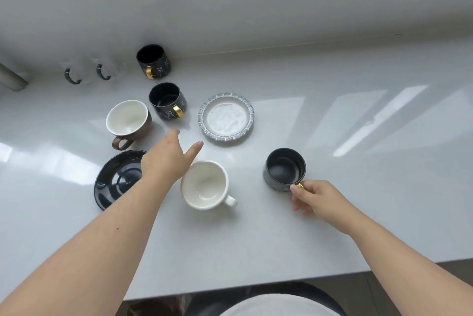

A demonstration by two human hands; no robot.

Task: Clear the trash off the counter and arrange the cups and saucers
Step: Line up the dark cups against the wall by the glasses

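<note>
My right hand [316, 196] pinches the gold handle of a black cup [284, 169] standing on the white counter [332, 123] at the right. My left hand [169, 155] hovers open, fingers spread, over the counter between a white cup [204, 185] and a black cup with a gold handle [167, 100]. A brown cup with a white inside [128, 121] stands to the left. A black saucer [115, 180] lies partly under my left forearm. A clear, ruffled glass saucer [226, 117] lies in the middle. Another black cup [153, 61] stands by the back wall.
Two clear glass mugs with green handles [87, 72] stand at the back left, faint against the wall. A grey pipe [11, 77] crosses the far left edge. The counter's front edge runs along the bottom, with a dark round bin [268, 303] below it.
</note>
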